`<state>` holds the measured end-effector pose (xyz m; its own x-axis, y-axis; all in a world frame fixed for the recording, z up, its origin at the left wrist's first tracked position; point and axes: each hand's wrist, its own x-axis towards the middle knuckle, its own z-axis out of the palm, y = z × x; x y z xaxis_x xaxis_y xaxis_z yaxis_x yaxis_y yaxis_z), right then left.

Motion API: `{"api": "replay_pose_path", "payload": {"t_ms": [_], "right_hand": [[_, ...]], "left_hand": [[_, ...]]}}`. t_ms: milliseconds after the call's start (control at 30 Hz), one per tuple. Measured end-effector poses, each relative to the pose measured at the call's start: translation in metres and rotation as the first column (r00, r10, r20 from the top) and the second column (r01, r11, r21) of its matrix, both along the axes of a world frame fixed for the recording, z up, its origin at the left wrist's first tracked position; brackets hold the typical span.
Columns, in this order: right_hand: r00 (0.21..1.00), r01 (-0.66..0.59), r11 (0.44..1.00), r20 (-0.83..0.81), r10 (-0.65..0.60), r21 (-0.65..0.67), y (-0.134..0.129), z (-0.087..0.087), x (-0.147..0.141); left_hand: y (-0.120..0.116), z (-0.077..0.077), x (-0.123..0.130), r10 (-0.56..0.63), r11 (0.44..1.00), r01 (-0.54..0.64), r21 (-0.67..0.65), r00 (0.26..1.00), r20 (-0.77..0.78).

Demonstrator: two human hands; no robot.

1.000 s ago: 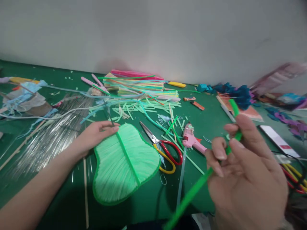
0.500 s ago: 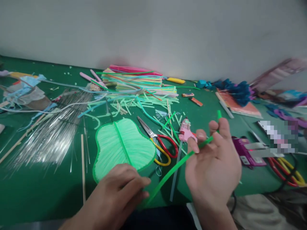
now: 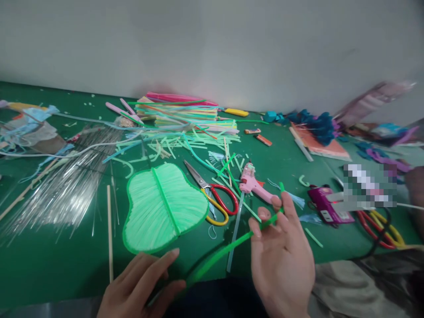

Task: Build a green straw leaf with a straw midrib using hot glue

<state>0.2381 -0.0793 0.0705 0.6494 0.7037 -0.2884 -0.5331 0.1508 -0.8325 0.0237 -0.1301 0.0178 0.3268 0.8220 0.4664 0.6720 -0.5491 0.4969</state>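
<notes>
A long bright green pipe cleaner [image 3: 228, 248] runs up from the front edge of the table into my right hand [image 3: 281, 260]. It passes between the fingers of that hand, palm up, and its tip shows above them. My left hand [image 3: 142, 285] is near the lower end of the pipe cleaner, index finger and thumb apart, with nothing visible between them. Just beyond my left hand lies a pale green leaf shape [image 3: 145, 212] with a darker green edge and midrib. Scissors [image 3: 217, 201] with red and yellow handles lie to its right, beside a pink glue gun [image 3: 253, 183].
Bundled coloured pipe cleaners [image 3: 185, 117] lie at the back among loose cut pieces. Shiny wires [image 3: 73, 190] spread at left, near a wooden stick [image 3: 110, 234]. A purple device [image 3: 326, 205], more scissors [image 3: 380, 229] and dark blue fluffy pieces [image 3: 318, 126] are at right.
My left hand has moved down and left, and its fingers have come apart. My right hand sits lower and further left, still holding the pipe cleaner. The view has shifted slightly right.
</notes>
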Motion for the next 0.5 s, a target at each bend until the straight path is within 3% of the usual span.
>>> {"api": "replay_pose_path", "payload": {"t_ms": [100, 233, 500], "right_hand": [[1.000, 0.027, 0.999, -0.013, -0.028, -0.043, -0.011, -0.003, 0.009], [0.998, 0.054, 0.997, 0.016, -0.053, -0.047, -0.016, -0.002, 0.018], [0.991, -0.010, 0.999, 0.136, 0.017, -0.049, -0.012, -0.017, 0.020]], "left_hand": [[-0.002, -0.005, 0.002, -0.056, 0.996, 0.061, 0.058, 0.995, -0.082], [-0.006, -0.013, 0.009, -0.154, 0.988, 0.154, 0.003, 0.988, -0.029], [-0.004, -0.008, 0.015, -0.100, 0.991, 0.106, -0.077, 0.993, 0.069]]}}
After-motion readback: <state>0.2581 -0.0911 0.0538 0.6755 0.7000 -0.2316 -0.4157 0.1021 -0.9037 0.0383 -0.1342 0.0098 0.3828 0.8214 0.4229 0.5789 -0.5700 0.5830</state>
